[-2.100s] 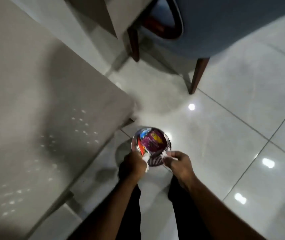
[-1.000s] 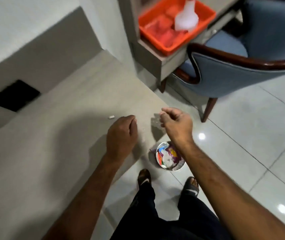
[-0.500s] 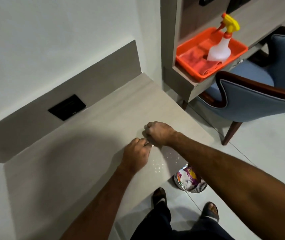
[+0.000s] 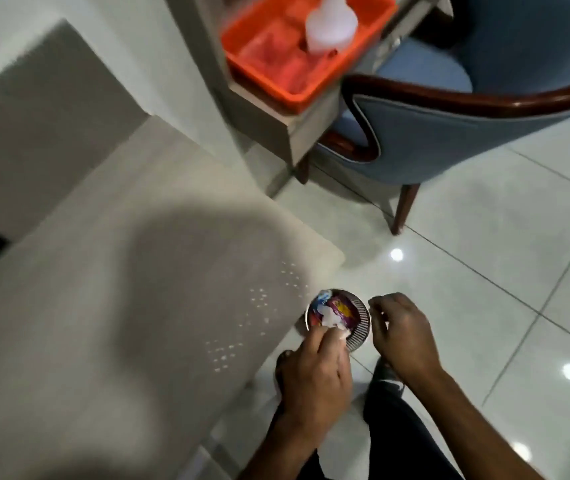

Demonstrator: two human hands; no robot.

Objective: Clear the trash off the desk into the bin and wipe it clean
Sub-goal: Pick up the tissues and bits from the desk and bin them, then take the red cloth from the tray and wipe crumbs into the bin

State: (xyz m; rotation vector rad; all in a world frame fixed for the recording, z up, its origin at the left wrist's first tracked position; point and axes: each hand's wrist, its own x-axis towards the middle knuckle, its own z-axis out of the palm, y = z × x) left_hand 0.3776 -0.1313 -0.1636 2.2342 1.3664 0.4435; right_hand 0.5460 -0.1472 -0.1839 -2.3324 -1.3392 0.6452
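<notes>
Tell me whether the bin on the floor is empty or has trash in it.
It has trash in it: colourful wrappers and white scraps fill the bin, and the left hand holds a white scrap over its rim.

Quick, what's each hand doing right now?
Left hand: closed on small white paper scraps over the round metal mesh bin.
Right hand: loosely curled, apparently empty.

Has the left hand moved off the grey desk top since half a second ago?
Yes. The left hand has left the grey desk top and now sits past its front edge, over the small round metal bin on the floor, holding white scraps.
</notes>
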